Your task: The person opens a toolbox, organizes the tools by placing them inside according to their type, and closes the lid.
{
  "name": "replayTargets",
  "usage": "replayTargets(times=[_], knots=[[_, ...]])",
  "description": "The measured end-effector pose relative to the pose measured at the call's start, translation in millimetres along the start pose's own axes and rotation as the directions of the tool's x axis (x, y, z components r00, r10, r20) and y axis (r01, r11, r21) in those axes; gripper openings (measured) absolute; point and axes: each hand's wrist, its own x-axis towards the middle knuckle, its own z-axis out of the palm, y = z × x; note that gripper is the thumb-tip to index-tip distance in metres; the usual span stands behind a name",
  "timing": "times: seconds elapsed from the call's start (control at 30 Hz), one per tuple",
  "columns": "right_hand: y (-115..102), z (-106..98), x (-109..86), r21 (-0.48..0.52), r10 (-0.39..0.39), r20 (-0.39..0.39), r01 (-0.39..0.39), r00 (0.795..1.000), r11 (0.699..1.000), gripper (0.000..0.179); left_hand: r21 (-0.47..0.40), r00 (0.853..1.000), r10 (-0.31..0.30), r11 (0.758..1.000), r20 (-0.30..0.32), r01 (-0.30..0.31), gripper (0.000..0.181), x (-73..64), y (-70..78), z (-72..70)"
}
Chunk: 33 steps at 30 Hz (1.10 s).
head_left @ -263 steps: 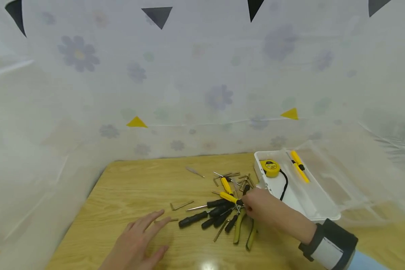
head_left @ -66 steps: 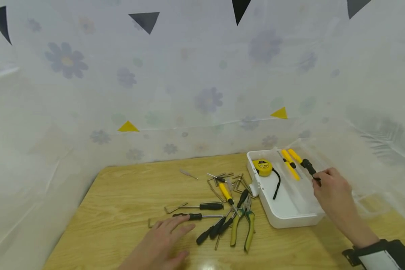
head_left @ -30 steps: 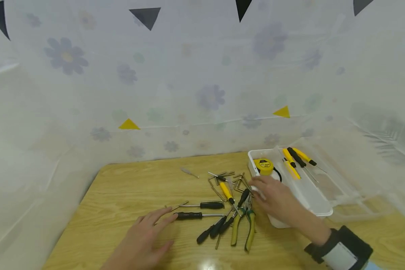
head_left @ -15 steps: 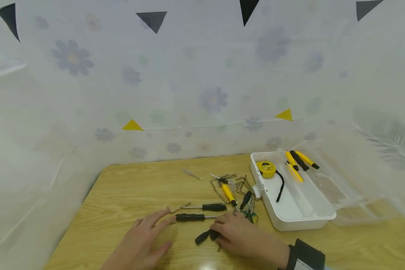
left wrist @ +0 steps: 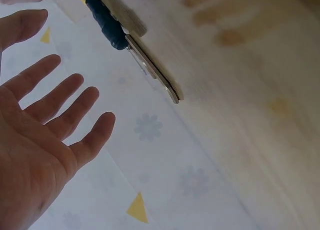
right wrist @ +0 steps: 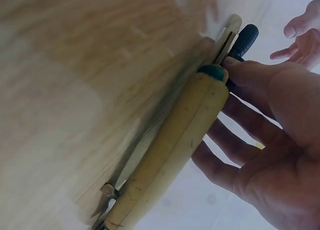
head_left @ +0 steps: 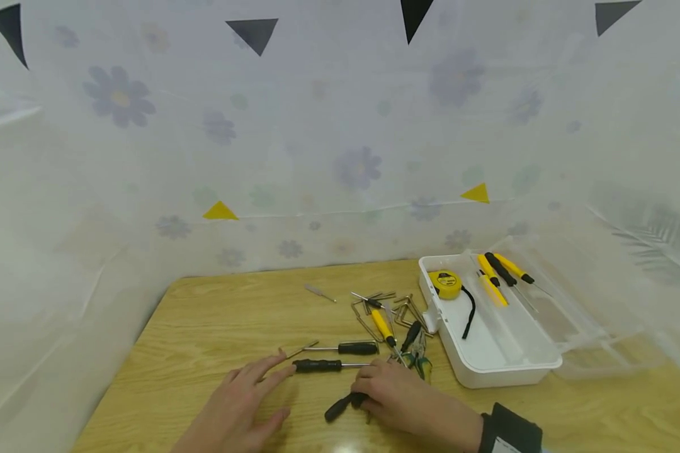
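Note:
My right hand (head_left: 402, 396) reaches over the tool pile, thumb and fingers pinching a black screwdriver handle (head_left: 358, 399). Another black handle (head_left: 337, 409) lies just left of it. Beneath and behind this hand are the pliers (head_left: 419, 360); one yellow grip (right wrist: 170, 145) fills the right wrist view. My left hand (head_left: 232, 402) hovers with spread fingers, holding nothing. Its fingertips are near a black screwdriver (head_left: 318, 365) and an L-shaped hex key (head_left: 303, 350). A second black-handled screwdriver (head_left: 358, 348) lies behind. The pinched screwdriver's shaft is hidden by the hand.
At right stands a white toolbox (head_left: 504, 379), its clear lid (head_left: 606, 340) open. Inside are a tape measure (head_left: 446, 284) and several yellow and black tools (head_left: 500, 269). More hex keys (head_left: 410, 309), a yellow screwdriver (head_left: 382, 324) and a small pale-handled tool (head_left: 320, 292) lie on the table.
A black screwdriver and a yellow-handled tool went into the toolbox. My right hand came back left to the pile and took a black handle, which has shifted slightly. The left hand stays nearly still.

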Motion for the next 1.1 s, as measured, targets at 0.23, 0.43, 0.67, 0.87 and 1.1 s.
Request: replayTargets(times=[0.23, 0.43, 0.67, 0.87, 1.1], knots=[[-2.3, -2.9, -1.2, 0.091, 0.022, -0.168, -0.006, 0.986, 0.996, 0.018, -0.007, 1.0, -0.006, 1.0, 0.019, 0.007, 0.061, 0.0, 0.4, -1.2], [-0.7, -9.8, -1.7, 0.22, 0.079, -0.191, -0.036, 0.978, 0.975, 0.022, 0.004, 1.0, 0.004, 1.0, 0.01, -0.004, 0.062, 0.3, 0.7, -2.3], [-1.4, -18.9, -5.2, 0.377, 0.107, -0.156, -0.041, 0.982, 0.925, 0.023, 0.003, 1.0, 0.013, 1.0, -0.002, -0.013, 0.061, -1.2, -0.2, -2.5], [-4.2, -27.5, -11.1, 0.204, 0.056, -0.357, 0.019, 0.932, 0.979, 0.019, 0.008, 1.0, 0.018, 1.0, -0.006, -0.018, 0.062, -0.5, 0.3, -3.3], [2.5, -54.5, -29.8, 0.221, 0.097, -0.481, 0.013, 0.871, 0.975, 0.021, 0.008, 0.999, 0.039, 0.999, -0.019, -0.039, 0.062, 1.0, -2.6, -3.5]])
